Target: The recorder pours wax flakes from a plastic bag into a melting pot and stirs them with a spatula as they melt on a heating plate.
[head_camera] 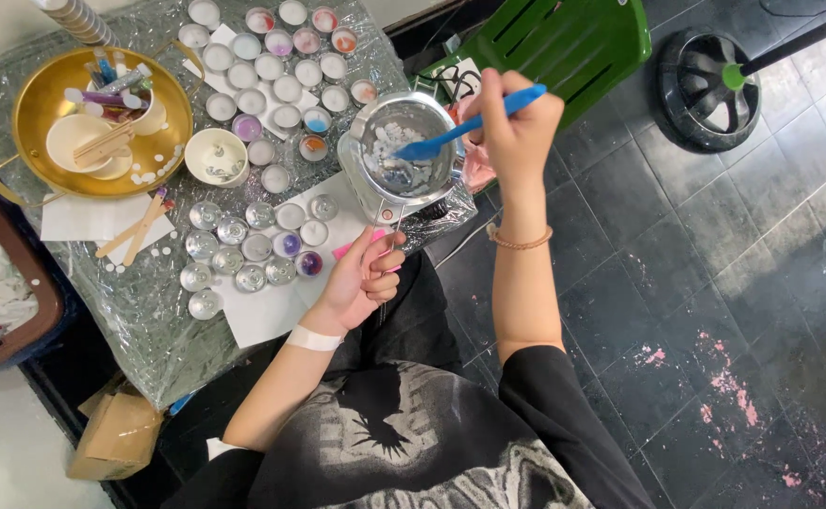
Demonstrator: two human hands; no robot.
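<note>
My right hand (515, 118) grips the blue spatula (470, 124) in the metal pot (404, 151); left hand (361, 278) clenches its pink handle (361, 247); wax lumps (389, 141) remain unmelted.

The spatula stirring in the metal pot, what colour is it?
Blue, seen clearly in the head view: the spatula in the right hand.

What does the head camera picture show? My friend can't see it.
A person's right hand stirs white lumps in a metal pot with a blue spatula; the left hand grips the pot's handle, beside many small round cups.
</note>
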